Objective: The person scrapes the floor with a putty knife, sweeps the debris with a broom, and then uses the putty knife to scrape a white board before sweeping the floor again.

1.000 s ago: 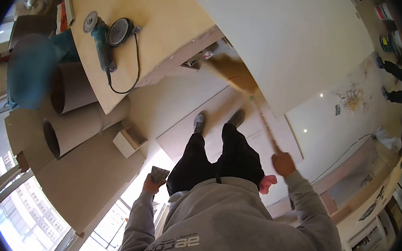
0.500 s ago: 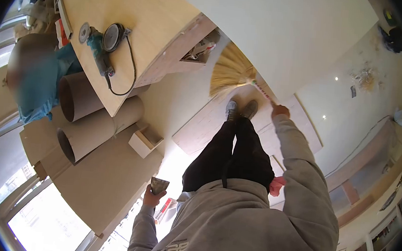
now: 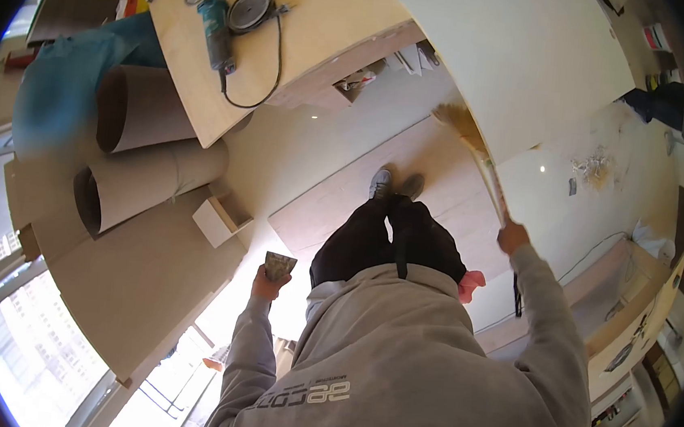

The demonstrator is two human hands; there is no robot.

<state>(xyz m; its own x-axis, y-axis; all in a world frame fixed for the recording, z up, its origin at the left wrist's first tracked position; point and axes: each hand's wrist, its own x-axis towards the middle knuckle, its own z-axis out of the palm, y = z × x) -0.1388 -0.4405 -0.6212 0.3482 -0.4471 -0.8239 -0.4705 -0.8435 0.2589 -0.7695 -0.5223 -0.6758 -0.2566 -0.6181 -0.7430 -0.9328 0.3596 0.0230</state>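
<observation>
R hand (image 3: 513,237): fingers shut tight round handle of broom (image 3: 488,176). Bristles sit at edge of white panel (image 3: 534,59), above floor board (image 3: 335,201), just past shoes (image 3: 393,184). L hand (image 3: 268,282): fingers wrapped on small flat scraper-like tool (image 3: 277,264), held out beside hip. Angle grinder (image 3: 216,24) w/ cord lies on table (image 3: 336,1) near its edge; cardboard tubes (image 3: 142,172) beside table.

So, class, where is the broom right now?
Head view, right of centre: the right hand holds the broom, its bristles by the edge of the white panel.
</observation>
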